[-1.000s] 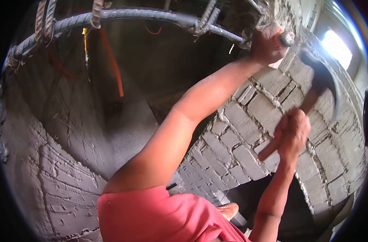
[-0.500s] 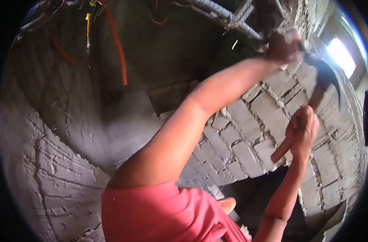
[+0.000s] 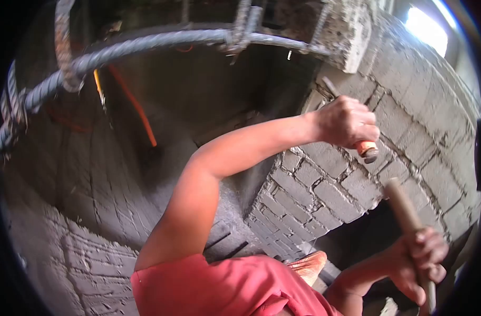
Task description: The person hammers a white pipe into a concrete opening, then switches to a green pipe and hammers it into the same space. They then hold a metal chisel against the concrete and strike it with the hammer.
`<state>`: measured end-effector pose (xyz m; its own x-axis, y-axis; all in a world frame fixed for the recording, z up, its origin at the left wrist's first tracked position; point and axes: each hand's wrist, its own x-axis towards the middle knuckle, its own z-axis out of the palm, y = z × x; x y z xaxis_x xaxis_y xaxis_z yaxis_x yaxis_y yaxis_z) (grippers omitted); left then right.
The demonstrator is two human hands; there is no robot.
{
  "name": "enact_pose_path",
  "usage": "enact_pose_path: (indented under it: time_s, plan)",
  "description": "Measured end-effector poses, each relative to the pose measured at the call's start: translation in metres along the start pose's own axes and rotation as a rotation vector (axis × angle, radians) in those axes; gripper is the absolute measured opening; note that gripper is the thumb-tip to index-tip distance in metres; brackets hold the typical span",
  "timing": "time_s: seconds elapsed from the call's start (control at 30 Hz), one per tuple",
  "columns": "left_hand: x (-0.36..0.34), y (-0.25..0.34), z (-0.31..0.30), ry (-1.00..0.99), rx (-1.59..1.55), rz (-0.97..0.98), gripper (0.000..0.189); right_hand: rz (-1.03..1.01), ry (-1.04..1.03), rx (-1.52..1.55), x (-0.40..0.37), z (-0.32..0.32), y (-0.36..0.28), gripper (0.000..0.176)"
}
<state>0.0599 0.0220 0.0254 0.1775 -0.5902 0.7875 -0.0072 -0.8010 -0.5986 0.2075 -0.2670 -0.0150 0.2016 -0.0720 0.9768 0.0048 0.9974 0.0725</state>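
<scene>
My left hand (image 3: 348, 121) is closed around a chisel (image 3: 366, 149). Its orange grip and dark striking end stick out below the fist, and a metal shaft pokes out above, near the edge of the brick wall (image 3: 324, 163). Lower right, my right hand (image 3: 422, 255) grips a hammer by its wooden handle (image 3: 401, 203). The handle's bare end points up toward the chisel, apart from it. The hammer's head is beyond the bottom of the view.
A ribbed steel bar (image 3: 145, 45) with tied cross bars arches across the top. Broken concrete (image 3: 351, 39) juts out at upper right. An orange tube (image 3: 137, 113) hangs at left. Below the bricks is a dark opening (image 3: 356, 231); an orange-tan object (image 3: 310, 266) lies beside my shirt.
The hammer has swung down and away from the chisel, its head leaving view. My left hand with the chisel appears lower, and the view has shifted, showing more of the steel bar.
</scene>
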Motion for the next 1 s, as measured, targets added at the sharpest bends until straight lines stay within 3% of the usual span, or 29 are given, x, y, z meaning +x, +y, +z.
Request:
enact_pose_path:
  time_s: [0.03, 0.1, 0.13, 0.17, 0.2, 0.23, 0.3, 0.4, 0.53, 1.0]
  plan:
    - [-0.005, 0.006, 0.002, -0.014, -0.046, -0.038, 0.029, -0.028, 0.008, -0.139, -0.019, 0.015, 0.016, 0.046]
    - [-0.004, 0.009, 0.0, -0.027, 0.008, -0.069, 0.036, 0.163, 0.136, -0.17, -0.077, 0.009, 0.033, 0.06]
    - [0.001, 0.007, -0.003, -0.048, 0.082, -0.051, 0.042, 0.321, 0.246, -0.224, -0.113, 0.005, 0.036, 0.061]
    - [0.007, 0.005, -0.008, -0.082, 0.098, -0.072, 0.031, 0.514, 0.267, -0.17, -0.152, -0.012, 0.033, 0.056]
    - [0.015, -0.001, -0.008, -0.036, 0.109, -0.032, 0.034, 0.696, 0.354, -0.17, -0.185, -0.019, 0.029, 0.049]
    - [0.021, -0.006, -0.005, 0.012, 0.117, 0.002, 0.038, 0.864, 0.44, -0.346, -0.216, -0.027, 0.025, 0.042]
    - [0.035, -0.014, 0.003, 0.032, 0.138, 0.053, 0.037, 1.222, 0.288, -0.538, -0.249, -0.045, 0.019, 0.04]
    - [0.055, -0.022, 0.01, 0.038, 0.191, 0.097, 0.036, 1.482, 0.28, -0.543, -0.267, -0.052, 0.027, 0.036]
    - [0.062, -0.034, 0.016, 0.029, 0.261, 0.105, 0.036, 1.461, 0.472, -0.368, -0.28, -0.062, 0.043, 0.04]
    - [0.074, -0.072, 0.024, -0.088, 0.327, 0.218, 0.038, 1.252, 0.377, -0.123, -0.241, -0.096, 0.096, 0.049]
